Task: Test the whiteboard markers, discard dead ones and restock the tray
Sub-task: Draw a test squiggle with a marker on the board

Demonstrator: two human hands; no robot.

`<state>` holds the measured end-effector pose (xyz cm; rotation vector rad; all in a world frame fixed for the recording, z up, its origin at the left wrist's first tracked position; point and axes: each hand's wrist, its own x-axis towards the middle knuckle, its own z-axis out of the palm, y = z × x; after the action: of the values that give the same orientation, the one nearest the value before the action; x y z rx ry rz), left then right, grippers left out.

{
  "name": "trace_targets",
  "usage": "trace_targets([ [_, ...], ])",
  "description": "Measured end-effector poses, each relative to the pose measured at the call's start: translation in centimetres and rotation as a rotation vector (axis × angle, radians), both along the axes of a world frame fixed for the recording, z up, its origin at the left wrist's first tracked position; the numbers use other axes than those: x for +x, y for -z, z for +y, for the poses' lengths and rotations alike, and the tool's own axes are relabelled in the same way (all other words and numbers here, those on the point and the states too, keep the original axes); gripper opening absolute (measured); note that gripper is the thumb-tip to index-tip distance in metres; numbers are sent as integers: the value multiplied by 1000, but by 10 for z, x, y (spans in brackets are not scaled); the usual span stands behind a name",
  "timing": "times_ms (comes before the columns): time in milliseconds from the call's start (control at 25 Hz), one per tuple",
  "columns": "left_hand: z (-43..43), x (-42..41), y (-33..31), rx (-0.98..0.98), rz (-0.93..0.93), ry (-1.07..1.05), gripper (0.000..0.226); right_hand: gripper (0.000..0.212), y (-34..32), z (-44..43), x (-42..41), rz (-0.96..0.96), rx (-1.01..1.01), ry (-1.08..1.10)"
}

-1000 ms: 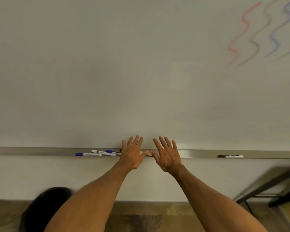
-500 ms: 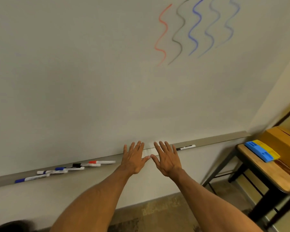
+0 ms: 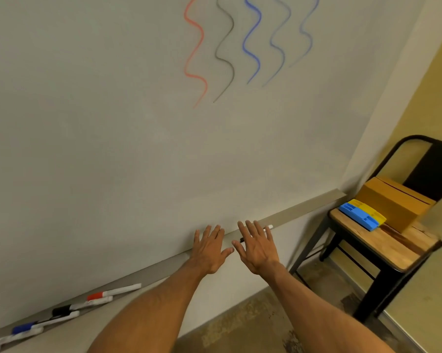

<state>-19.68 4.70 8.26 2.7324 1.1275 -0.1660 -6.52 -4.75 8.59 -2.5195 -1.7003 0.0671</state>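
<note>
Five wavy test strokes high on the whiteboard (image 3: 113, 123): red stroke (image 3: 195, 47), dark grey stroke (image 3: 225, 54), strong blue stroke (image 3: 253, 42), then two fainter blue strokes (image 3: 278, 47) to the right. Reads as testing mostly or wholly done, with the two pale lines likely from weak or dying markers; a judgement, not a certainty.

Both hands empty. Left hand (image 3: 209, 250) and right hand (image 3: 258, 250) flat, palms toward the wall, fingers spread wide and gripping nothing, thumbs nearly touching, level with the tray (image 3: 304, 212) along the board's lower edge. Contact with the tray impossible to confirm.

Task's things in two spots on the tray. Loose cluster well to the left: red-capped marker (image 3: 113, 293), black-capped marker (image 3: 64, 312), blue-capped marker (image 3: 26, 328), more at the frame edge, partly cut off. Lone black marker (image 3: 243, 239) just behind the right hand's fingers, mostly hidden, white end poking out to the right.

Sorting perhaps begun, with one group to the left and the lone one well apart; status of each unclear. No bin in view, so no sign of any discard. Restocking seemingly not started: cardboard box (image 3: 390, 207) on the chair (image 3: 375, 245) at right, seemingly shut, with a blue block (image 3: 357, 216) and yellow block (image 3: 367, 210) just beside it, touching each other; nature of both too small to tell. Left to do, by this reading: bin the faint writers, fetch fresh stock, fill the tray.
</note>
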Motion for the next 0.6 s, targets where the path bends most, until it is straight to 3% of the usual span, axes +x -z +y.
trace_targets([
  [200,4,27,20,-35,41,65,70,100,17,4,25,6,-34,38],
  [400,4,50,37,-96,22,4,70,109,33,17,53,-16,-60,-42],
  [600,0,71,55,-159,-13,-190,68,63,45,34,77,3,-144,-173],
])
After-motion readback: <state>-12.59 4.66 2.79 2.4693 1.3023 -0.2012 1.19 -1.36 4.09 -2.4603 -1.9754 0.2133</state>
